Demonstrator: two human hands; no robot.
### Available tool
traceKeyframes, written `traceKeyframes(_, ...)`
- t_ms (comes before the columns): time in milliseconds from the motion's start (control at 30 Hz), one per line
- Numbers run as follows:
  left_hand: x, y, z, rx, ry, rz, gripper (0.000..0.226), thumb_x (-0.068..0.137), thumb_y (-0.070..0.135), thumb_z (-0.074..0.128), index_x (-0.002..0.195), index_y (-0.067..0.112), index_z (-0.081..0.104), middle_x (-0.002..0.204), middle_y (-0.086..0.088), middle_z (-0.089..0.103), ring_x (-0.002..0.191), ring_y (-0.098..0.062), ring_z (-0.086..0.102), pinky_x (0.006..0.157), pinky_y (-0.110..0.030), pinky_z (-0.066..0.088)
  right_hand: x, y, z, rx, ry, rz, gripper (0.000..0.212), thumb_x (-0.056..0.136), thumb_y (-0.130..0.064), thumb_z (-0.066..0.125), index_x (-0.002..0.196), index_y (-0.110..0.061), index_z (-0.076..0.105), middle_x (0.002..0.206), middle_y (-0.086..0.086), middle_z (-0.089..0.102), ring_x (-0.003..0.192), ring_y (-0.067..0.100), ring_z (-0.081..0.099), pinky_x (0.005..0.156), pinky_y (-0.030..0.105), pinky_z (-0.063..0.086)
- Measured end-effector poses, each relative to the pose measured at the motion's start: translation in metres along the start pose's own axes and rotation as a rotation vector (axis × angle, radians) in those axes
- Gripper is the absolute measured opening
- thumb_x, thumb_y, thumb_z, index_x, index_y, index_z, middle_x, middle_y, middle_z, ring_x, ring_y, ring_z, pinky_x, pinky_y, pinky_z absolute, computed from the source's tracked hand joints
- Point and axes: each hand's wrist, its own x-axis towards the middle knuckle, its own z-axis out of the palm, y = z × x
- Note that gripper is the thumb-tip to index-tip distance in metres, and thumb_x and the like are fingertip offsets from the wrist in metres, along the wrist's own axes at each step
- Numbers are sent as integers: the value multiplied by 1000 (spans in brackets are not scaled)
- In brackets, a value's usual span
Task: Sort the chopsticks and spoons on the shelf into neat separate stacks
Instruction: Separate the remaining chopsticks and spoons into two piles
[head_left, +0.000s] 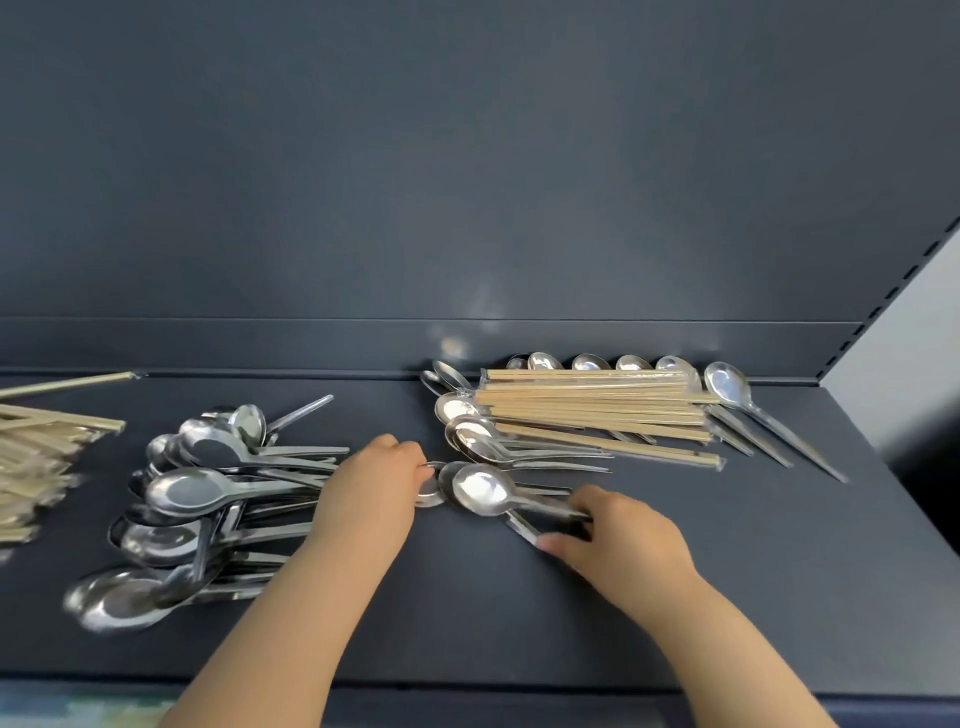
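Observation:
A few steel spoons (480, 488) lie bunched at the middle of the dark shelf (467, 613). My left hand (371, 483) touches their bowls at the left end with curled fingers. My right hand (618, 535) grips their handles at the right end. A large heap of spoons (208, 499) lies to the left. Wrapped wooden chopsticks (597, 410) lie at the back right on top of more spoons (737, 395). Another chopstick pile (36, 457) sits at the far left edge.
The shelf's back wall (467, 182) rises close behind the piles. A slotted upright (893, 291) bounds the right side, and the shelf's front edge (467, 686) runs just below my forearms.

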Motion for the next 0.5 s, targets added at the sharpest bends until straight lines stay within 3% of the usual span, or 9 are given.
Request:
traceKeyframes(133,-15,-9,-3,-41,133,15,18,92,29,57,86,13,64,82,-3,54,72,-29,58,58,-35,46,5,-6,4,-51,-55,-19,27,90,-49,48,75,-27,44,78,-6,53,80,21,52,63,27,38)
traceKeyframes(233,-25,-19,-12,-22,219,39,16,74,14,78,67,11,63,62,-4,52,48,-30,54,40,-32,44,4,4,0,-24,-77,-55,19,95,-43,42,85,-28,48,91,-3,58,88,22,55,67,29,41)
traceKeyframes(300,-32,-24,-20,-30,277,12,13,74,11,77,69,9,65,63,-6,55,49,-31,56,40,-35,47,5,14,-6,38,-69,-83,16,96,-40,41,91,-29,52,97,-5,57,90,19,54,73,31,44)
traceKeyframes(367,-39,-28,-29,-68,344,-20,7,77,10,75,75,9,68,70,-7,61,55,-32,60,46,-38,50,7,20,-14,135,-75,-112,15,96,-38,41,84,-34,50,95,-8,54,87,15,53,75,30,44)
traceKeyframes(500,-54,-44,-45,-81,422,-69,3,79,13,74,77,13,72,72,-5,65,55,-30,61,51,-29,45,8,11,-28,325,-94,-131,29,97,-35,40,70,-24,47,67,-5,54,60,12,48,58,28,38)
